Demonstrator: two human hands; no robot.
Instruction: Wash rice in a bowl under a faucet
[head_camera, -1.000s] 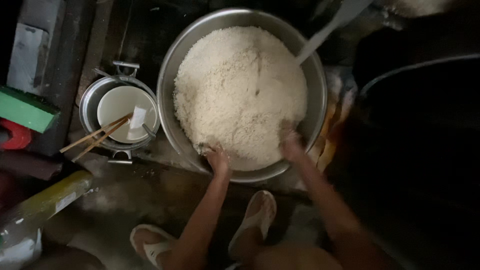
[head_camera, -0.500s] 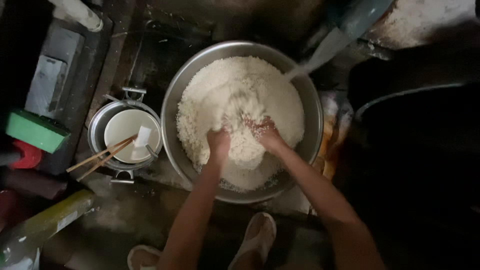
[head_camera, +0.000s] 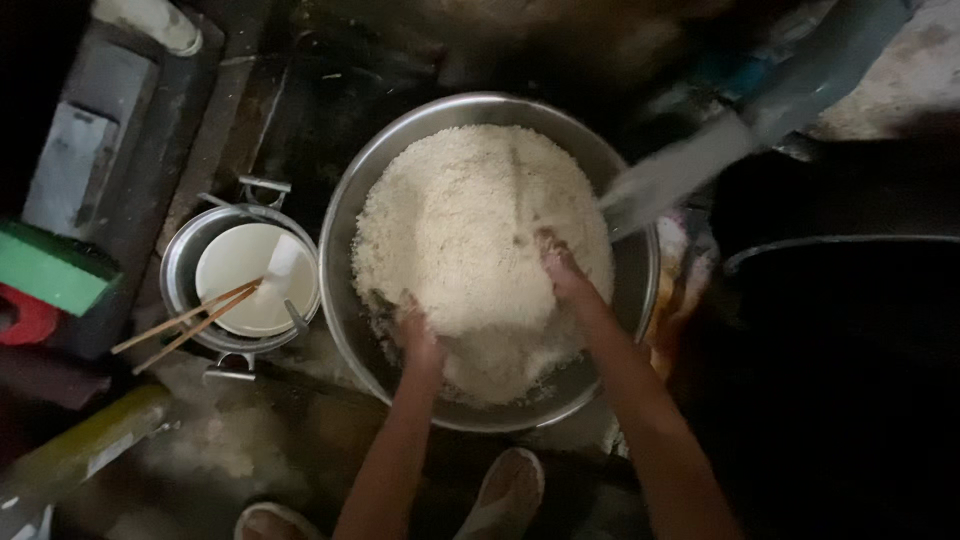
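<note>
A big round metal basin (head_camera: 346, 232) on the floor holds a heap of white rice (head_camera: 470, 225). Both my hands are in the rice. My left hand (head_camera: 418, 332) digs into the near left side of the heap, with its fingers partly buried. My right hand (head_camera: 556, 262) rests on the heap's right slope, fingers pressed into the grains. A pale flat handle (head_camera: 672, 176) leans on the basin's right rim.
A small metal pot (head_camera: 180, 262) with a white bowl (head_camera: 240, 272) and wooden chopsticks (head_camera: 186, 326) stands left of the basin. A green block (head_camera: 48, 266) and a red thing (head_camera: 26, 316) lie far left. A dark tub (head_camera: 840, 250) is at right. My sandalled feet (head_camera: 506, 492) are below.
The view has shifted. My hands went from the basin's near rim into the middle of the rice, then drew back and apart, the left toward the near left side.
</note>
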